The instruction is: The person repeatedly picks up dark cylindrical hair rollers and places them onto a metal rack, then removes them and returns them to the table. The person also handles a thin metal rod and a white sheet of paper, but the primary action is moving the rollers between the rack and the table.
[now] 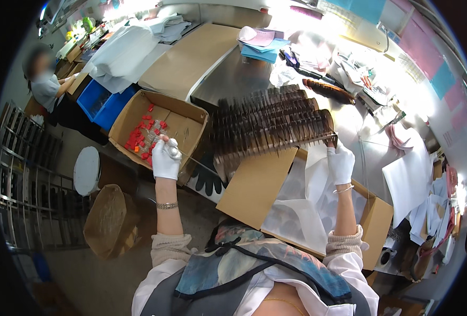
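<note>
Several rows of dark brown, translucent, lens-like pieces (270,118) stand close together on a long rack on the metal table. My right hand (341,162), in a white glove with bare fingertips, is closed at the rack's right end, pinching a dark brown piece (331,140) there. My left hand (166,158), gloved the same way, hangs at the near edge of an open cardboard box (195,113). Its fingers are curled together, and what they hold cannot be made out. Inside that box lie several small red-ended clips (138,136) with metallic parts.
Nearest me is an open carton (254,184) with white sheets (312,195) over pale round shapes. A dark glove (208,176) lies between the boxes. A blue bin (99,102), a round white-topped stool (87,169) and a brown paper bag (110,221) are left. Another person (46,87) works far left.
</note>
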The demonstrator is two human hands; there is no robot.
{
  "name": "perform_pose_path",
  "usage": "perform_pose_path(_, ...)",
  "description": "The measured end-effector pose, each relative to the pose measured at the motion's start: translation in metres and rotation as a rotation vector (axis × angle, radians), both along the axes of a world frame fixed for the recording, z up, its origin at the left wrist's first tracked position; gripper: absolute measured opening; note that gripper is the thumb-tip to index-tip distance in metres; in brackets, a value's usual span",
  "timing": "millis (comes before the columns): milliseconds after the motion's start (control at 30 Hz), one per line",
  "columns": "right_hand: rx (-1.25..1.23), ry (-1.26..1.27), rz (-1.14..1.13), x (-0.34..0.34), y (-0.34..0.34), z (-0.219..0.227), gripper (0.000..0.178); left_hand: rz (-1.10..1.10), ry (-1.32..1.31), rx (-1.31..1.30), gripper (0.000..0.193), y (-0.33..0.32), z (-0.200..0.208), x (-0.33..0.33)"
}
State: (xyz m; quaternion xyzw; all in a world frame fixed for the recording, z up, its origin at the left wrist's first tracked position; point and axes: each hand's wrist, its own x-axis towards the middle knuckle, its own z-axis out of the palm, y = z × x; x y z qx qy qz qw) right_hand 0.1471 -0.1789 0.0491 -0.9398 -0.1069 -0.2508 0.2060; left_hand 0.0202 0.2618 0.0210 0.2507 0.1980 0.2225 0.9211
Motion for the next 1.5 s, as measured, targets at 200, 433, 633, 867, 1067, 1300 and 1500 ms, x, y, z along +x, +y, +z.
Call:
perform_pose_path(200,-0.117,-0.128,0.094,-0.012,-0.002,-0.020,0.015,-0.027,0.026,0.333,0.025,-0.005,-0.032,0.004)
perform_pose_path(433,-0.094,-0.120,0.196,-0.019,-0.011,-0.033,0.018,-0.122,0.371,0.444,0.028,-0.086,-0.156,-0.029)
perform_pose_path(633,-0.145,-0.049,0.132,-0.024,-0.023,-0.044,0.026,-0.534,0.039,-0.223,0.030,-0.122,-0.220,-0.005)
perform_pose_path(867,-0.126,-0.080,0.157,-0.021,-0.022,-0.050,0.021,-0.522,-0.085,-0.332,0.039,-0.138,-0.233,-0.006)
perform_pose_path(1067,-0.086,-0.026,0.138,-0.017,-0.031,-0.063,0.016,-0.386,-0.095,-0.231,0.023,-0.121,-0.230,-0.022)
perform_pose_path(1300,-0.102,0.162,0.030,0.006,-0.081,-0.144,0.018,-0.251,0.079,-0.190,0.023,-0.130,-0.211,-0.011)
perform_pose_path(1500,-0.130,0.240,0.024,-0.008,-0.076,-0.148,0.018,-0.331,-0.121,0.090,0.028,-0.113,-0.128,-0.013)
